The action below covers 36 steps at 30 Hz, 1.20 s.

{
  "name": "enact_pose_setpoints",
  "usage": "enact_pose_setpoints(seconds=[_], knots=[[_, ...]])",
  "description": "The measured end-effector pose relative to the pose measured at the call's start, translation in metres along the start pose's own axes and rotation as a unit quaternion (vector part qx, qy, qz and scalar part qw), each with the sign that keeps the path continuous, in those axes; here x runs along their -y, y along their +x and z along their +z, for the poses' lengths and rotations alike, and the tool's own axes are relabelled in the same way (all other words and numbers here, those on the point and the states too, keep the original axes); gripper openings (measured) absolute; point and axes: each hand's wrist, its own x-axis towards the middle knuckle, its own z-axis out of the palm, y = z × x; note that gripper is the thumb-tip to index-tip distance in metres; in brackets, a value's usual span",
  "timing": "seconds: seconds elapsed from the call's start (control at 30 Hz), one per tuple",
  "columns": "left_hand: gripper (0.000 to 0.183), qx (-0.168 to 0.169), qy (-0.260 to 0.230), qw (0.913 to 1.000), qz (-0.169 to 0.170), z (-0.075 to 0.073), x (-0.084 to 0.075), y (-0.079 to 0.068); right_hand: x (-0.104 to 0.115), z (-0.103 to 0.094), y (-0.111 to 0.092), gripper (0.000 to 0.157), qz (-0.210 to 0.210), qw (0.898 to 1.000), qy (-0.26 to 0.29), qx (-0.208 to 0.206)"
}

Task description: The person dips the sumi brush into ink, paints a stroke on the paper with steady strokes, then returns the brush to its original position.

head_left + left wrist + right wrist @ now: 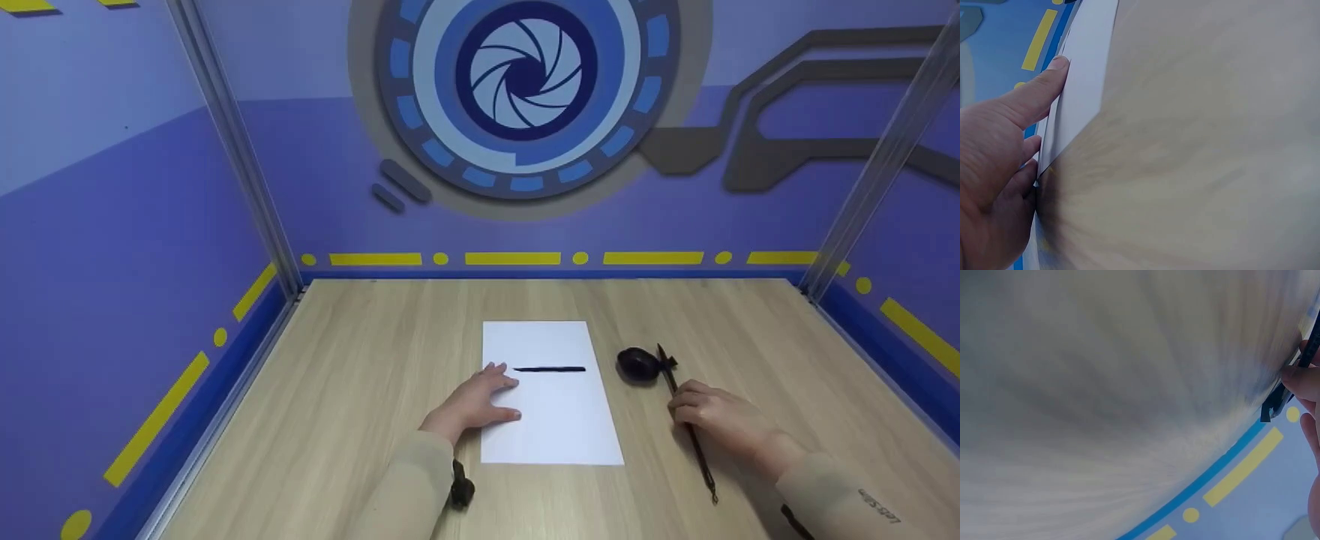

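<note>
A white sheet of paper lies on the table with one black horizontal stroke across its upper part. My left hand rests on the sheet's left edge, thumb and fingers spread; the left wrist view shows the thumb lying along the paper. To the right, my right hand pinches the dark handle of a writing brush. Its pointed tip aims away from me, overlapping the right side of a small round black dish. The brush's looped end points toward me.
The wooden table meets blue-purple panel walls at the back and sides. Metal posts stand at the back corners. A black wrist strap piece hangs beside my left sleeve.
</note>
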Motion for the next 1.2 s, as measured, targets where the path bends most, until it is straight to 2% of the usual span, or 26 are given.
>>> enact_pose_setpoints(seconds=[0.1,0.27,0.37,0.63,0.83,0.97,1.07,1.2], knots=[[0.059,0.001,-0.001,0.9999,0.01,-0.001,0.0,-0.001,0.002,-0.002,0.0,0.035,0.009,1.0,0.003,0.001],[0.059,0.0,0.001,1.0,0.008,-0.001,0.0,0.0,0.004,-0.004,0.0,0.038,0.028,0.999,0.022,-0.001],[0.059,0.0,0.003,1.0,0.006,0.0,0.001,0.001,0.003,-0.003,-0.001,0.039,0.027,1.0,0.014,-0.004],[0.059,-0.002,0.004,1.0,0.006,0.001,0.002,0.002,0.007,-0.007,0.002,0.035,0.047,0.997,-0.057,-0.008],[0.059,-0.002,0.001,0.9999,0.012,0.001,0.002,0.003,0.004,-0.011,0.013,0.031,0.049,0.994,-0.082,-0.045],[0.059,-0.002,-0.003,0.9999,0.01,0.0,0.002,0.002,0.003,-0.012,0.023,0.037,0.048,0.992,-0.092,-0.075],[0.058,-0.003,-0.002,1.0,0.008,0.0,0.002,0.002,0.004,-0.011,0.029,0.04,0.048,0.991,-0.09,-0.09],[0.056,-0.004,-0.004,1.0,0.005,0.001,0.002,0.001,0.005,-0.011,0.037,0.036,0.057,0.99,-0.081,-0.103]])
